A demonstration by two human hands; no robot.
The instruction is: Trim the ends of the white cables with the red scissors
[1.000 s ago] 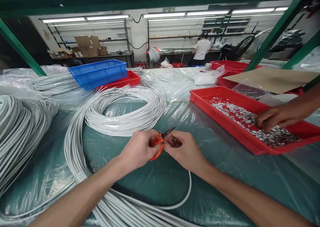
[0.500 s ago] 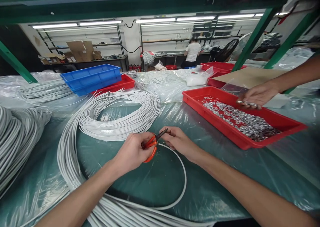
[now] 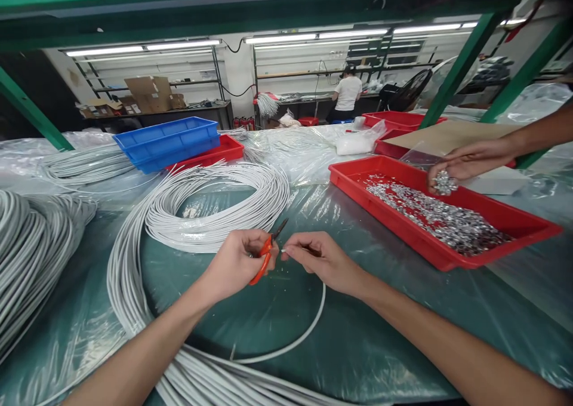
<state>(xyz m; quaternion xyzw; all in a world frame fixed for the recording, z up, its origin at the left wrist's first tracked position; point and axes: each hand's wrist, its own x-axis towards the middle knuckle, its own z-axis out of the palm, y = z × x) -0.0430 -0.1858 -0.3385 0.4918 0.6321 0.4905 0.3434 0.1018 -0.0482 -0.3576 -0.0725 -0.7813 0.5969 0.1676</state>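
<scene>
My left hand [image 3: 242,260] is closed round the orange handles of a pair of scissors [image 3: 264,257], whose dark blades point up and away to the right. Just right of the blades, apart from them, my right hand [image 3: 320,260] pinches a white cable [image 3: 311,328] close to its end. The white tip pokes out between thumb and forefinger. From under that hand the cable curves down and left to a thick bundle of white cables [image 3: 224,376]. Behind my hands lies a coil of white cables [image 3: 215,230].
A red tray [image 3: 385,206] of small shiny metal parts stands at the right. Over it, another person's hand [image 3: 474,161] holds a cluster of these parts. A blue tray [image 3: 172,146] overlaps a red one at the back left. More cable coils [image 3: 40,257] lie far left.
The scissor blades have moved away from my right hand and now point more upward. My right hand has turned, bringing the cable tip toward the left. The other person's hand has tilted downward, showing its parts.
</scene>
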